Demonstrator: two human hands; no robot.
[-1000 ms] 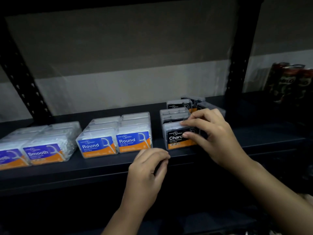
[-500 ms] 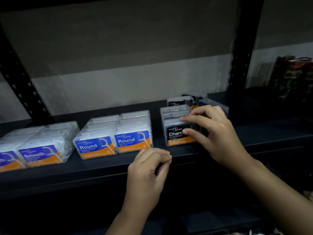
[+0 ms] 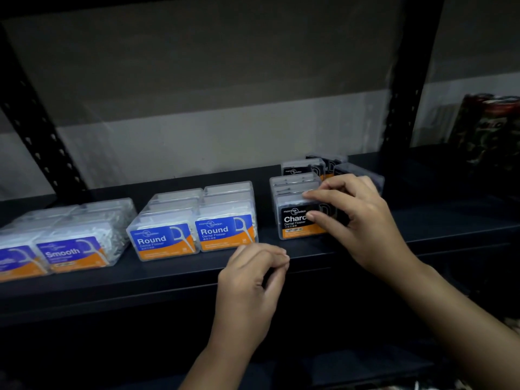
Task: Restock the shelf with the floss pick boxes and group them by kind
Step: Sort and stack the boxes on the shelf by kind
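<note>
While the left hand (image 3: pixel 253 288) curls empty, the right hand (image 3: pixel 357 220) pinches the upright, label-forward charcoal box (image 3: pixel 298 220), seemingly lengthwise front-to-back.

Clear glossy plastic floss pick boxes (image 3: pixel 226 218) with smooth printed paper labels sit on a matt dark metal shelf (image 3: pixel 168 280), whose perforated upright (image 3: pixel 42 136) looks painted metal too

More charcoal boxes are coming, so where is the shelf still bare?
Bare shelf lies right of the right hand, and in the gap between Round boxes and Charcoal boxes. Crowded leftward, through the Smooth boxes.
</note>
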